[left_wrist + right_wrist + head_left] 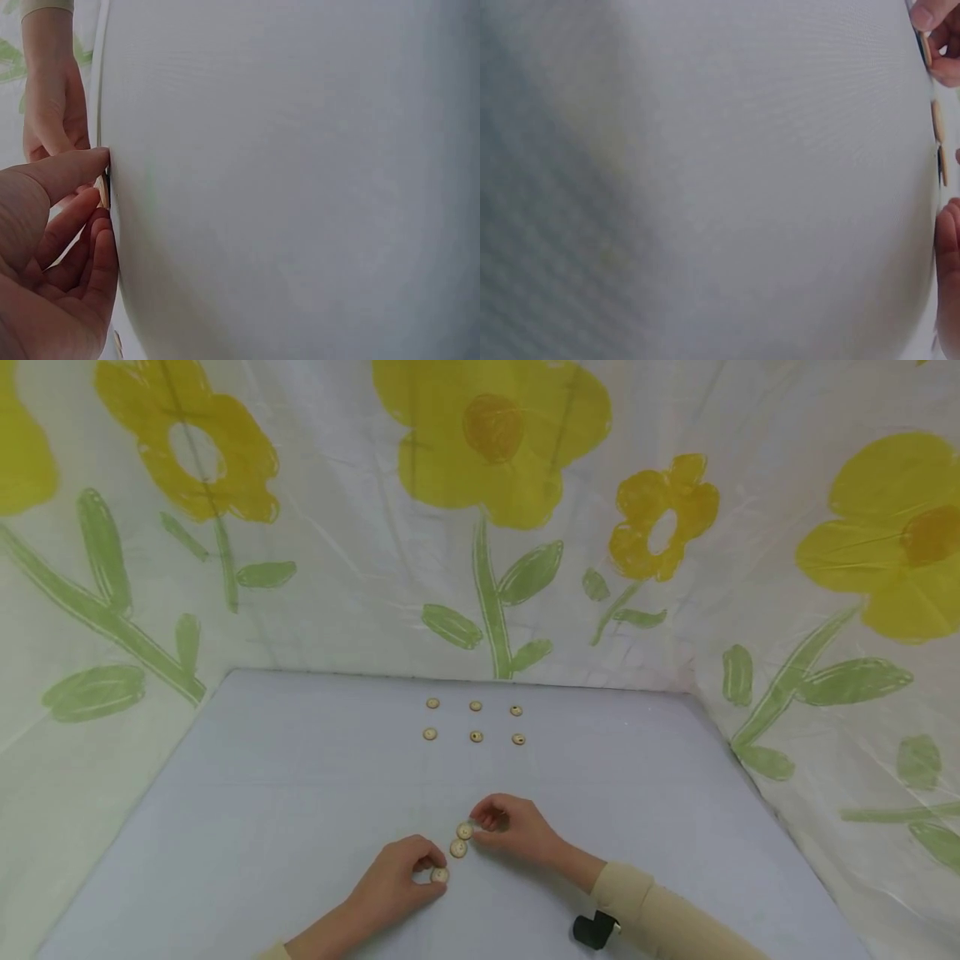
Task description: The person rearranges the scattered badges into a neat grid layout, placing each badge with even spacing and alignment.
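Observation:
My left hand (397,878) pinches a small round wooden disc (440,876) between thumb and fingers, low over the pale table. In the left wrist view, the disc (104,191) shows edge-on at the fingertips. Two similar discs lie touching one another just up and to the right: a nearer disc (458,849) and a farther disc (465,832). Beside the farther one is my right hand (521,831), its thumb and bent fingers parted near the disc's right edge. The right wrist view catches the right hand (949,255) only at its border, so any contact is unclear.
Two rows of similar discs lie toward the back, among them a back-left disc (432,702) and a front-right disc (519,739); some bear dark marks. A black object (592,931) sits under the right sleeve. A flower-painted curtain (360,610) surrounds the table (300,793).

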A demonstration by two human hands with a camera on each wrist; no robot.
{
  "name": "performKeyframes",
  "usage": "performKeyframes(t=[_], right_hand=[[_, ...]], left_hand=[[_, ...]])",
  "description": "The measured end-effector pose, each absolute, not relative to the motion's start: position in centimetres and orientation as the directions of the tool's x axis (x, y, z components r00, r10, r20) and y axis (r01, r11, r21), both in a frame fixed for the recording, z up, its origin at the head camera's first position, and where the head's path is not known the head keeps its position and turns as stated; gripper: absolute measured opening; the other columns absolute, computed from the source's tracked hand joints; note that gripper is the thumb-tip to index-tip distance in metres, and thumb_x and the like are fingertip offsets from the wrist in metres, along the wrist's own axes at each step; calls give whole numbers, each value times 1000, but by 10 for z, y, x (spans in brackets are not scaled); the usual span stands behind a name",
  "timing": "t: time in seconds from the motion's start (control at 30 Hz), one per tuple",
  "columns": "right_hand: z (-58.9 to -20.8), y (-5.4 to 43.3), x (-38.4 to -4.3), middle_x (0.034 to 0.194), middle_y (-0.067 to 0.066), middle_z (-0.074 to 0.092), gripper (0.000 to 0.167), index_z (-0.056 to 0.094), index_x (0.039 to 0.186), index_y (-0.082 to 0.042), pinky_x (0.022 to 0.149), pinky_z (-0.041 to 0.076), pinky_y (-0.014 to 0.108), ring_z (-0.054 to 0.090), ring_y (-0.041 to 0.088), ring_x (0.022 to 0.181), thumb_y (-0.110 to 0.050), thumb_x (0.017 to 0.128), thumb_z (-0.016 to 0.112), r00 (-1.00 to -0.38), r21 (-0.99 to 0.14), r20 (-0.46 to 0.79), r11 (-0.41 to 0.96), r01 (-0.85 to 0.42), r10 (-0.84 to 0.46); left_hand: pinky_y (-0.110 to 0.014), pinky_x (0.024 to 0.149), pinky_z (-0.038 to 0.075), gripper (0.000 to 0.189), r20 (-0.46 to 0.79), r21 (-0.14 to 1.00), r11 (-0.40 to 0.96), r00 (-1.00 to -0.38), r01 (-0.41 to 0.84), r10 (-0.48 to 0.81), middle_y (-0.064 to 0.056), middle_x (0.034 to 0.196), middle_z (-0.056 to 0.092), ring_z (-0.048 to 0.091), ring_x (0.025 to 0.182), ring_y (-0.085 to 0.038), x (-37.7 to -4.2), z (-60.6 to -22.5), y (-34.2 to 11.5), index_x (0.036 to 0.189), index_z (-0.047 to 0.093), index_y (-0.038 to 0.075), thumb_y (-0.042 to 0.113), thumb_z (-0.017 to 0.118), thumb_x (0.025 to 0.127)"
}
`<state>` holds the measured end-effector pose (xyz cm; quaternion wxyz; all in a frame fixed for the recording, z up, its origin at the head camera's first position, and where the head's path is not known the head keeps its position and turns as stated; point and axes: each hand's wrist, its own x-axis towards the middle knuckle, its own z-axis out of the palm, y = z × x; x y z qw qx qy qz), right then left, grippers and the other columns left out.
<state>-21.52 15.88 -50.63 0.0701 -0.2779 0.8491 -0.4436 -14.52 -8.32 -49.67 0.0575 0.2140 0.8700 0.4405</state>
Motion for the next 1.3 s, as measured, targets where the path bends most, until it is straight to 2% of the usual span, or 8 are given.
performKeyframes(t=[0.37, 0.6, 0.87, 1.3], right_hand=[[-509, 157, -217, 92, -7, 65, 23, 67, 102, -13, 73, 52, 22, 59, 6, 81, -18, 82, 79, -797, -747, 149, 461, -479, -585], [-504, 154, -218, 93, -7, 65, 23, 67, 103, -14, 73, 51, 21, 59, 7, 82, -15, 83, 78, -788, -732, 124, 481, -483, -603], [-503, 153, -220, 90, -7, 64, 22, 68, 102, -16, 71, 50, 20, 57, 6, 81, -18, 84, 78, -771, -714, 112, 489, -501, -627], [-501, 149, -222, 84, -8, 61, 19, 68, 98, -16, 67, 48, 19, 54, 3, 77, -18, 83, 79, -778, -687, 97, 524, -504, -621]], left_hand=[[-27, 75, 51, 21, 74, 793, 535, -918, 291, 390, 11, 90, 62, 56, 84, -7, -142, -496, -94, 93, 67, 16, 15, 81, 78], [-27, 75, 51, 22, 48, 811, 525, -925, 256, 377, 10, 91, 62, 56, 84, -8, -143, -497, -99, 95, 68, 16, 17, 81, 78], [-26, 74, 50, 21, 50, 813, 521, -922, 260, 383, 10, 91, 62, 56, 83, -8, -142, -496, -101, 95, 68, 15, 15, 81, 78], [-26, 74, 50, 21, 54, 821, 508, -920, 263, 389, 10, 92, 62, 56, 84, -7, -142, -497, -103, 95, 67, 16, 15, 81, 78]])
